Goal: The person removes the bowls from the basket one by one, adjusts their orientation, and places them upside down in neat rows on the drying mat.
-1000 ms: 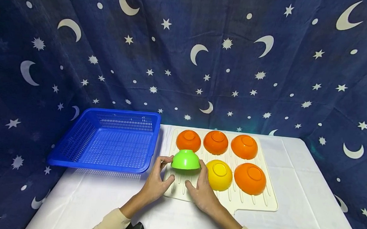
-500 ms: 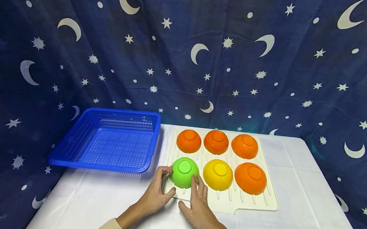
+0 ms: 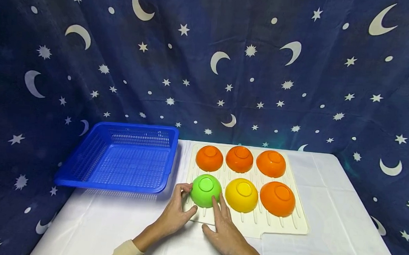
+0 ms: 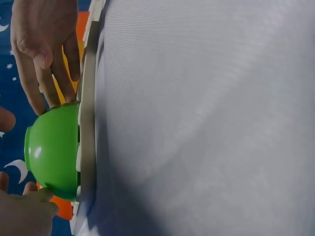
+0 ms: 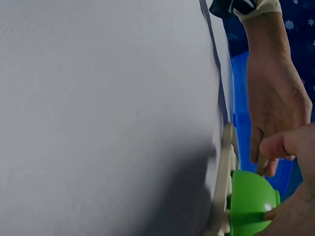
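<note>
A green bowl (image 3: 206, 191) sits upside down on the cream ribbed drying mat (image 3: 227, 226), at its near left corner. My left hand (image 3: 176, 210) is at the bowl's left side, fingertips right at its wall, thumb apart in front. My right hand (image 3: 225, 233) reaches in from the right, its fairly straight fingers touching the bowl's right side. In the left wrist view the green bowl (image 4: 55, 152) stands rim down on the mat between the fingertips of both hands. A yellow bowl (image 3: 241, 195) lies upside down just right of it.
An orange bowl (image 3: 277, 199) ends the near row at the right. Behind are more upturned orange bowls: left (image 3: 209, 158), middle (image 3: 239, 159) and right (image 3: 271, 164). A blue plastic basket (image 3: 128, 188) stands left of the mat on the white tablecloth (image 3: 327, 216), before a dark star-patterned curtain (image 3: 193, 77).
The green bowl, held raised and tilted between both hands a second ago, has come down onto the mat. My right fingers have loosened and now lie against its side.
</note>
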A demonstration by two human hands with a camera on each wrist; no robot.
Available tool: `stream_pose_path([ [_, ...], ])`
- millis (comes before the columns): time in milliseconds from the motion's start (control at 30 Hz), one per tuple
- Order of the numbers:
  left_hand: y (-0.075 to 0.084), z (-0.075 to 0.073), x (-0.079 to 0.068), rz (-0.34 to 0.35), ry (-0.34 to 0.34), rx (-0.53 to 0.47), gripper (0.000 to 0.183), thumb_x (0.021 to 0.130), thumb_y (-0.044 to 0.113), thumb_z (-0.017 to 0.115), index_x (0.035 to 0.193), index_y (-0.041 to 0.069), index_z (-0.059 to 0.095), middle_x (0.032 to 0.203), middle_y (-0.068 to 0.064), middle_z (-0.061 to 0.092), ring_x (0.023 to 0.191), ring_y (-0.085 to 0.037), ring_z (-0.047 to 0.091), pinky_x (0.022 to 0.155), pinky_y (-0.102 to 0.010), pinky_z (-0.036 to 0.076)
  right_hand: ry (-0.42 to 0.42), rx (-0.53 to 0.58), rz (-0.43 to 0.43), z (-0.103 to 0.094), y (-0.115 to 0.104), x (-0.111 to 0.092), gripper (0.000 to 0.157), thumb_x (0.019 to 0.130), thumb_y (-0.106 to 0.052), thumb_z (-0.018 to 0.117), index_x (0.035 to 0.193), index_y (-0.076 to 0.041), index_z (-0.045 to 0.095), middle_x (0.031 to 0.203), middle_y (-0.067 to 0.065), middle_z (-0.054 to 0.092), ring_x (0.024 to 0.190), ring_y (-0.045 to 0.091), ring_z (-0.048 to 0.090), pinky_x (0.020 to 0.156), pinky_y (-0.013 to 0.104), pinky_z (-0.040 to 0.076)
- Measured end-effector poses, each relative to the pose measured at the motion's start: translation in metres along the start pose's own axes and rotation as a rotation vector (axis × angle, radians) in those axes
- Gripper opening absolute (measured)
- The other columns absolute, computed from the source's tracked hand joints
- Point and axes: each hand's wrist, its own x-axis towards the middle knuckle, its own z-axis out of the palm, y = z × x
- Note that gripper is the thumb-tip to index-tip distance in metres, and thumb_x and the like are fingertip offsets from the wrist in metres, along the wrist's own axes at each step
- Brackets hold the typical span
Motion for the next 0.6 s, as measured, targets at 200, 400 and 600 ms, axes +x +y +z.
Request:
stream_pose_path([
  [200,-0.008,-0.001,0.004,-0.020,0.018,-0.036,0.050,0.084,-0.001,0.072,0.118,0.000,0.035,0.140,-0.018,0.040,0.142,-0.042,0.037,0.117,-0.045,0.021,0.000,-0.078,-0.046,-0.003,0.007,0.006,0.083,0.095,-0.032,0.066,0.160,-0.001,0.024,0.167,0.021,0.001,0.150,0.044,0.014,0.104,0.069,0.034],
  [400,-0.008,-0.003,0.000,0.005,-0.010,-0.012,0.051,0.085,-0.001,0.071,0.124,-0.001,0.037,0.144,-0.015,0.037,0.144,-0.039,0.034,0.117,-0.045,0.022,0.005,-0.114,-0.053,-0.002,0.010,0.004,0.081,0.095,-0.033,0.066,0.160,-0.002,0.027,0.165,0.023,0.009,0.148,0.044,0.018,0.102,0.068,0.038],
  [600,0.010,-0.027,-0.012,0.440,0.069,0.172,0.040,0.083,-0.003,0.067,0.119,0.003,0.051,0.145,-0.017,0.041,0.135,-0.038,0.045,0.113,-0.044,0.036,0.181,-0.173,-0.099,-0.019,0.013,-0.020,0.052,0.093,-0.023,0.070,0.141,-0.012,0.055,0.134,-0.004,0.051,0.119,0.016,0.052,0.095,0.044,0.046],
])
